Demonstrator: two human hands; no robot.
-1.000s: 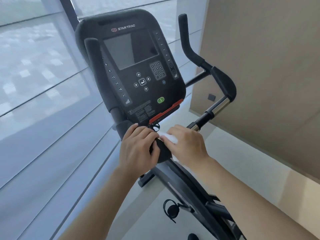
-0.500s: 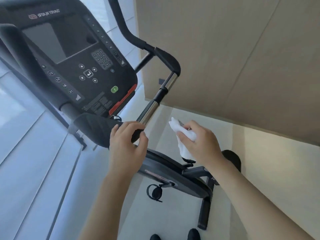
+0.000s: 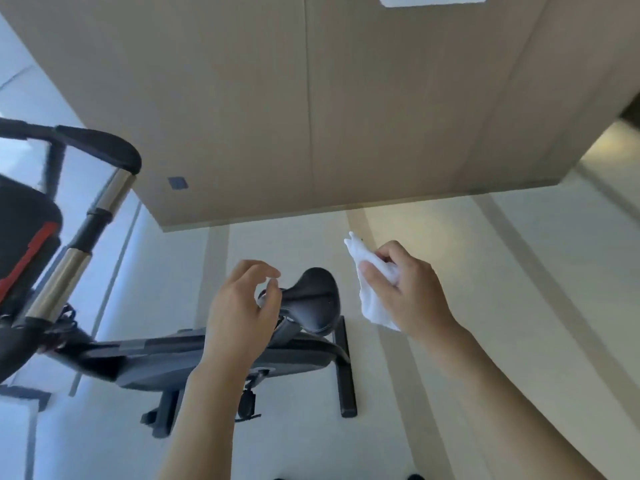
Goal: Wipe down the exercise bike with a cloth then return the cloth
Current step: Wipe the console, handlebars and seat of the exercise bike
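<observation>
Below and between my hands, the saddle (image 3: 313,303) — nose under my left hand (image 3: 239,313), fingers loosely curled, empty; my right hand (image 3: 410,292) pinches the cloth (image 3: 372,296) just beside its broad end.

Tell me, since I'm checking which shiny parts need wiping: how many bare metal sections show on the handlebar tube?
2. An upper chrome section sits just below the black handlebar pad; a lower chrome section sits further down, past a black collar. Others may lie outside the frame.

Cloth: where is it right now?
In the head view the white cloth is bunched in the right hand, held in the air to the right of the black saddle and not touching it, above the pale floor.
</observation>
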